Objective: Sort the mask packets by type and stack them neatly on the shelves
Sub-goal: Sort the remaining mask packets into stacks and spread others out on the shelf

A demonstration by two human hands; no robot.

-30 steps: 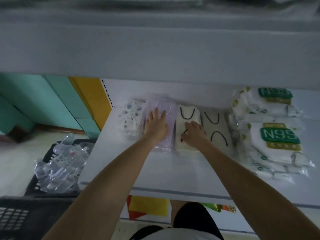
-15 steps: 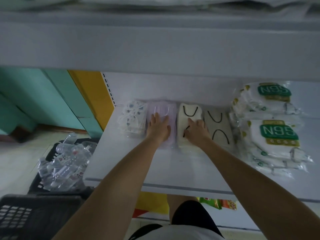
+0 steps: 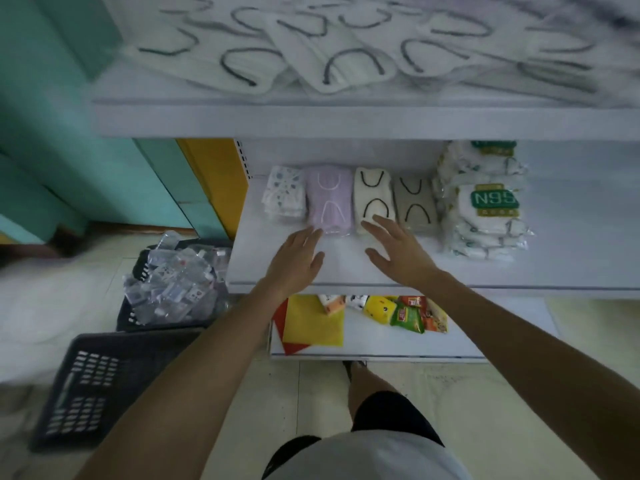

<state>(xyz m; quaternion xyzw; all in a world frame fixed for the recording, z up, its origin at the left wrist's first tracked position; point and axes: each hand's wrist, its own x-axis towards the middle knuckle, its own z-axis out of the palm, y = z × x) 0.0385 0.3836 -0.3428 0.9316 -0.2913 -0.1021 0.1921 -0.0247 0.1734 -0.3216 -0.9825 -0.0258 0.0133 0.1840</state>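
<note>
On the middle shelf (image 3: 571,271) lie stacks side by side: patterned white masks (image 3: 282,194), purple masks (image 3: 328,197), cream masks with black loops (image 3: 372,195), grey masks (image 3: 415,202) and N95 packets (image 3: 485,206). My left hand (image 3: 298,263) hovers with straight fingers just in front of the purple stack. My right hand (image 3: 398,251) is spread flat, fingertips at the front edge of the cream stack. Neither hand holds anything. The top shelf (image 3: 346,119) carries a loose heap of white masks with black loops (image 3: 346,53).
A dark basket full of clear packets (image 3: 176,289) stands on the floor to the left, with an upturned dark crate (image 3: 100,386) in front of it. The bottom shelf (image 3: 485,334) holds snack packets (image 3: 408,313) and yellow and red sheets (image 3: 315,323). A teal and yellow wall is at left.
Both hands have drawn back off the purple and cream stacks toward the shelf's front edge. The view has pulled back, so the top and bottom shelves now show.
</note>
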